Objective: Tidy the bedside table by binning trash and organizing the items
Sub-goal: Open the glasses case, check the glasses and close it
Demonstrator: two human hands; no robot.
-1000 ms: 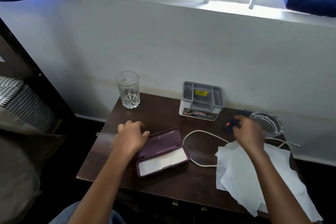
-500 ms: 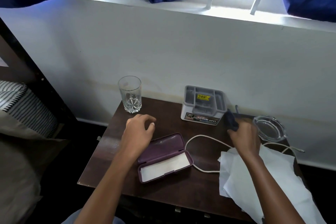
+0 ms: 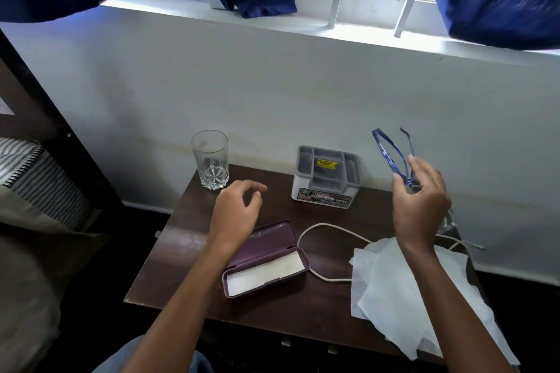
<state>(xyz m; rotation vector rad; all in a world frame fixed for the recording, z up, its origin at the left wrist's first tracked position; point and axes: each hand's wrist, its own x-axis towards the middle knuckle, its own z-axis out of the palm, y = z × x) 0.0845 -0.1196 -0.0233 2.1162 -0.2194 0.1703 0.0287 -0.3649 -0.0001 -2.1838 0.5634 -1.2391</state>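
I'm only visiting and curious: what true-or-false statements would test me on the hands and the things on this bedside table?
1. The right hand holds blue glasses raised above the table. True.
2. The purple case is closed. False: it lies open, with white lining showing.
3. The drinking glass lies on its side. False: it stands upright at the back left corner.
4. The left hand holds nothing. True.
5. A white cable lies between the case and the tissue paper. True.

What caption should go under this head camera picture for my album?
Right hand holds up blue glasses; an open purple case lies on the bedside table.
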